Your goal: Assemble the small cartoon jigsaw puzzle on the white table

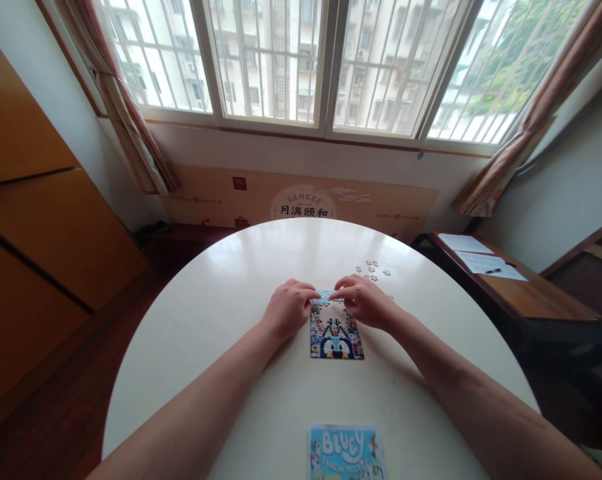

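A partly assembled jigsaw puzzle (337, 345) lies on the white table, with a blue cartoon dog's face at its near end. A pale gap shows in its upper middle. My left hand (291, 305) is curled at the puzzle's upper left side, its fingertips on the far edge and the border. From the other side my right hand (368, 303) reaches in, fingers bent and close together over the upper right part. Whatever those fingertips hold is too small and covered to make out. Several loose puzzle pieces (371, 269) are scattered just beyond my right hand.
A blue Bluey picture sheet (345, 453) lies near me on the round white table (191, 373). To the right, a wooden side table (551, 293) bears papers (488, 265) and a pen. A brown cabinet (41, 267) stands left; barred windows are ahead.
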`<state>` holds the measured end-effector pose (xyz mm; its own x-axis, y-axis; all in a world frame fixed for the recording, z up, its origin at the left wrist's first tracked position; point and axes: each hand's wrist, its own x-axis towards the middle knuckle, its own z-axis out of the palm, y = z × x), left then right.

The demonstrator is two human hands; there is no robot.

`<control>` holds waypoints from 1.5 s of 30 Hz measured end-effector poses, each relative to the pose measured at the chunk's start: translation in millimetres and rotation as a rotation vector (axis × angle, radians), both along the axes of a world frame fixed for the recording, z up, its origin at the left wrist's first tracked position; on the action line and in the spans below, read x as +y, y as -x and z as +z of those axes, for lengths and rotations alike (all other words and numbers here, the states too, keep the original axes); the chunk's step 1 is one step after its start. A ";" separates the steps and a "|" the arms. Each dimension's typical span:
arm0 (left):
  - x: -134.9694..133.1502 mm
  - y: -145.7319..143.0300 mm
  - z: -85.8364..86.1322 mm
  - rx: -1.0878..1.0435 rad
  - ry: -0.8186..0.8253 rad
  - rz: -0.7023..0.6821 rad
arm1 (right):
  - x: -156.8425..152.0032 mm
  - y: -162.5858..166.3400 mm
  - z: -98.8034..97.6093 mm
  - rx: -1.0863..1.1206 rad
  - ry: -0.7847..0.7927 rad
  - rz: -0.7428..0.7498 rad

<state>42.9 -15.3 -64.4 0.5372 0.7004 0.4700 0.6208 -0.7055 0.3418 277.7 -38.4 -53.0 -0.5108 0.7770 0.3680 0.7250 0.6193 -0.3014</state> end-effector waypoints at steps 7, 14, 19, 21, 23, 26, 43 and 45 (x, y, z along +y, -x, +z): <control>0.1 -1.5 0.1 0.071 -0.014 -0.032 | 2.8 8.8 -6.2 -0.009 0.000 0.017; -5.1 -7.2 9.6 0.144 -0.066 -0.051 | 2.8 17.0 -6.6 -0.017 -0.053 -0.002; -4.7 -6.4 12.3 0.167 -0.072 -0.050 | 9.3 -4.8 4.9 0.147 -0.119 -0.038; -3.9 -5.7 12.0 0.172 -0.069 -0.053 | 14.2 -31.3 11.9 0.278 -0.178 -0.224; -3.2 -5.1 11.5 0.166 -0.062 -0.059 | 19.6 -64.3 14.7 0.318 -0.193 -0.449; -3.2 -4.8 11.2 0.145 -0.056 -0.063 | 27.1 -108.4 6.4 0.252 -0.088 -0.783; -3.2 -11.4 4.4 0.188 0.043 -0.006 | 32.5 -140.9 -12.4 -0.093 0.269 -0.754; -3.3 -12.3 4.1 0.176 0.044 -0.005 | 31.0 -145.9 -11.7 -0.095 0.310 -0.744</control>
